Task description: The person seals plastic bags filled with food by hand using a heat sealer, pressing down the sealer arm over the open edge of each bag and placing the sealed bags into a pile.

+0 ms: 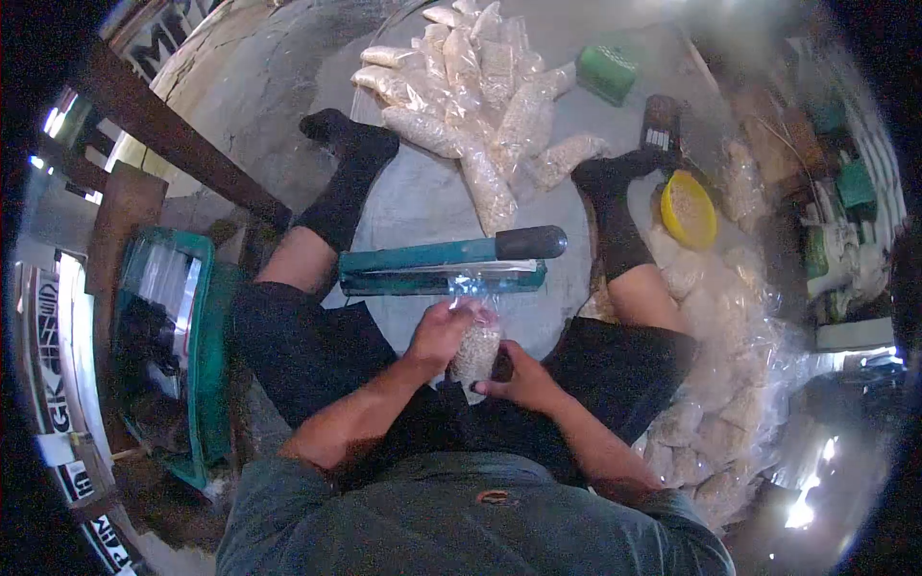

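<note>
A clear plastic bag filled with small pale pieces (476, 355) is held upright over my lap. My left hand (444, 334) is closed around its upper part, below the loose, empty mouth of the film. Lower down, my right hand (524, 378) grips the bag's side and bottom corner between thumb and fingers. Just beyond the hands lies a green bag sealer (423, 259) with a dark handle end, and the bag's top reaches against its near edge. Whether the film lies in the sealer's jaw I cannot tell.
Past the sealer, several filled bags (461, 86) are heaped between my feet. A green container (607, 75) lies at the back right, near a yellow bowl (689, 209) of pale pieces. More filled bags (720, 384) pile up at my right; a green crate (202, 355) stands left.
</note>
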Motion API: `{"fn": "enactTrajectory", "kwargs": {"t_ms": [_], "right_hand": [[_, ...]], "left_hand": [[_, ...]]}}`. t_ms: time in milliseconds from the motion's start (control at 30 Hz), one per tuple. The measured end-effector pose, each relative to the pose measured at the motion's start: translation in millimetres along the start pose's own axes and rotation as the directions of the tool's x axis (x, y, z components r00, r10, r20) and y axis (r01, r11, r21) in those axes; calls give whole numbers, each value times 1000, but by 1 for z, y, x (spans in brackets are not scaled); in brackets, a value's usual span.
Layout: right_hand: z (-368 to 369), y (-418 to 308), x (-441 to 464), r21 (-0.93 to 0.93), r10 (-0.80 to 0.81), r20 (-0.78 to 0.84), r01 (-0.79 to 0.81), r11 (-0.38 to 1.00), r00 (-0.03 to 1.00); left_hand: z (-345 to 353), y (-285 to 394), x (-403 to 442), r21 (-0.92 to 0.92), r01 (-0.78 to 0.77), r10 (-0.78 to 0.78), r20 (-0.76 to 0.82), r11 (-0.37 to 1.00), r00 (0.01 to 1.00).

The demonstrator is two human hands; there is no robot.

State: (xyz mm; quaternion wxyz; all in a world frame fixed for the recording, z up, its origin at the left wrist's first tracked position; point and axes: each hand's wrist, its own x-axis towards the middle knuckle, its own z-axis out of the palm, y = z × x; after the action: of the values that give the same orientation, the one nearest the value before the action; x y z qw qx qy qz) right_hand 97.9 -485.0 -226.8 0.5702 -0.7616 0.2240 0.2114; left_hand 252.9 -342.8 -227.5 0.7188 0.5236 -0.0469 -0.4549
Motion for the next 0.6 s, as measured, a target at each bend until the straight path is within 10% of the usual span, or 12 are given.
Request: {"fn": "enactTrajectory", "kwargs": {"t_ms": [200, 300, 467, 600], "right_hand": [[5, 8, 21, -60, -96, 133, 105, 993, 987], [-4, -39, -1, -176, -193, 71, 203, 963, 979], [-13, -127, -18, -250, -447, 90, 455, 855, 890], [-23, -124, -8, -169, -512, 145, 531, 830, 847]], "left_hand": [[0, 16, -39, 188, -86, 62, 130, 978, 990], [7, 25, -68, -28, -235, 236, 75, 972, 969], [-17, 33, -104, 611, -285, 259, 134, 739, 957], [-13, 44, -105, 655, -401, 353, 213, 640, 911]]}}
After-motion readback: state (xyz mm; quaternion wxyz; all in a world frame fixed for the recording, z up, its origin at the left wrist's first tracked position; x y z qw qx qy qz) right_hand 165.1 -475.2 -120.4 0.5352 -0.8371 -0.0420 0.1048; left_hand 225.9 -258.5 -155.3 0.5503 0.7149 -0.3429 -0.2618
